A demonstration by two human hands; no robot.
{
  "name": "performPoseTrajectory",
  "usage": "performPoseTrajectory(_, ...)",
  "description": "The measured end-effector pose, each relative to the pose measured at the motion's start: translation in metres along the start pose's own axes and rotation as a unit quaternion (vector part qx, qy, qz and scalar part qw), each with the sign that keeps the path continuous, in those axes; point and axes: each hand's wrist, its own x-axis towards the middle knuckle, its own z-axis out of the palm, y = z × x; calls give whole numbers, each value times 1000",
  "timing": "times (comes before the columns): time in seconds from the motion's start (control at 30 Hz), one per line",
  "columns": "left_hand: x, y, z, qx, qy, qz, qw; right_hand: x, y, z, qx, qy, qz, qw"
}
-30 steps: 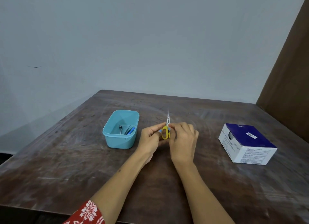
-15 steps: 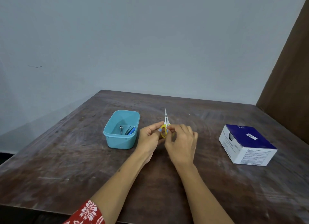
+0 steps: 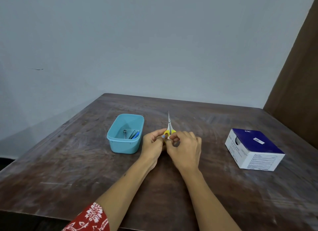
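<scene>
My left hand (image 3: 152, 142) and right hand (image 3: 185, 149) are both pinching the yellow-handled scissors (image 3: 169, 127), blades pointing far. I am judging this midway: scissors not yet lying in the blue tub (image 3: 120, 144).

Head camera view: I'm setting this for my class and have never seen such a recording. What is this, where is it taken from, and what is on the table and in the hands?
There is no machine here: a person works with two bare hands. The one picture comes from a camera worn on the head, looking forward and down. On the dark wooden table stand a light blue tub on the left, with a few small tools inside, and a white and dark blue box on the right. Between them, the left hand and the right hand both pinch small scissors at their yellow handles, blades closed and pointing away from the person.
</scene>
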Motion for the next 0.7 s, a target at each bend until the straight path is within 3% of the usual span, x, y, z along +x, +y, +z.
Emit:
performPoseTrajectory(0.27,-3,1,1,-7,-22,1,1000,2,4,1,-24,31,-16,999)
performPoseTrajectory(0.47,-3,1,0,-16,-32,0,999,3,6,1,-50,49,51,996)
performPoseTrajectory(0.63,-2,2,-1,-23,-35,-3,999,3,4,1,-57,46,-12,997)
performPoseTrajectory(0.7,-2,1,-2,-20,-34,-1,999,4,5,2,-75,33,16,996)
